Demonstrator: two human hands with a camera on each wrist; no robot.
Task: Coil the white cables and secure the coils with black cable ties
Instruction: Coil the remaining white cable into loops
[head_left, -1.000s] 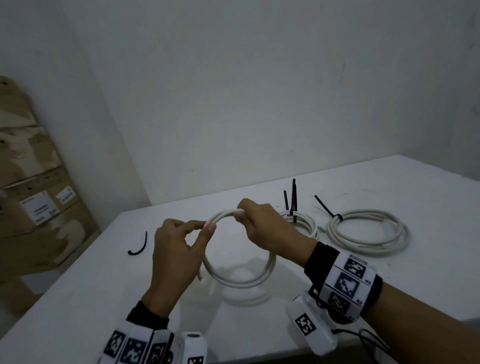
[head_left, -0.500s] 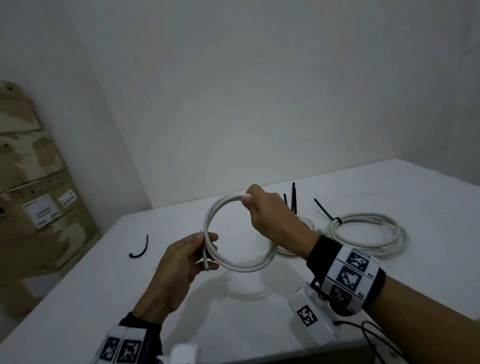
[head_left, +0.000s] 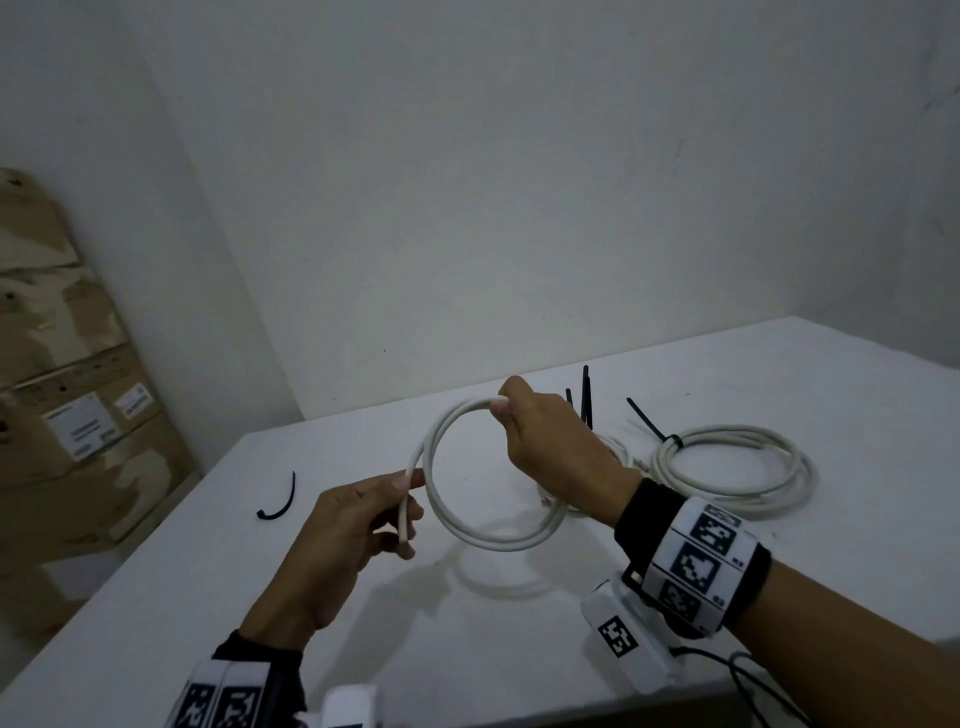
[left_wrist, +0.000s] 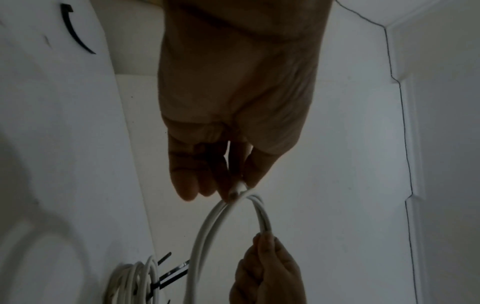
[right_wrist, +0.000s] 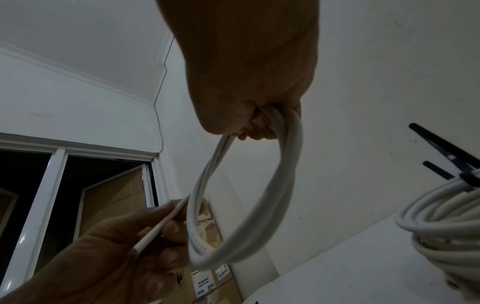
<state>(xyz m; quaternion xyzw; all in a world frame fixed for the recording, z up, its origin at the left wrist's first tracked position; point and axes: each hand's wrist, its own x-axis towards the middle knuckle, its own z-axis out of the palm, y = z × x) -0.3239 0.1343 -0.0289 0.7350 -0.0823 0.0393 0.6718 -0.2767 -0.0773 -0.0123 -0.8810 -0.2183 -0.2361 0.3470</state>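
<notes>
A white cable coil (head_left: 483, 535) hangs in the air above the white table (head_left: 208, 582). My right hand (head_left: 524, 426) grips the coil's top, fingers curled round the strands (right_wrist: 283, 123). My left hand (head_left: 363, 514) pinches the cable's loose end (head_left: 408, 514) at the coil's left side, seen also in the left wrist view (left_wrist: 237, 189). A finished coil (head_left: 727, 467) with a black cable tie (head_left: 649, 421) lies at the right. Another tied coil (head_left: 613, 452) lies partly hidden behind my right hand, its black tie tails (head_left: 586, 395) standing up.
A loose curved black cable tie (head_left: 280, 504) lies on the table to the left. Cardboard boxes (head_left: 67, 415) are stacked beyond the table's left edge. White walls close the back and right sides.
The coil has been lifted off the table and stands upright. My left hand moved from the coil's top down to its left side and now pinches the loose end.
</notes>
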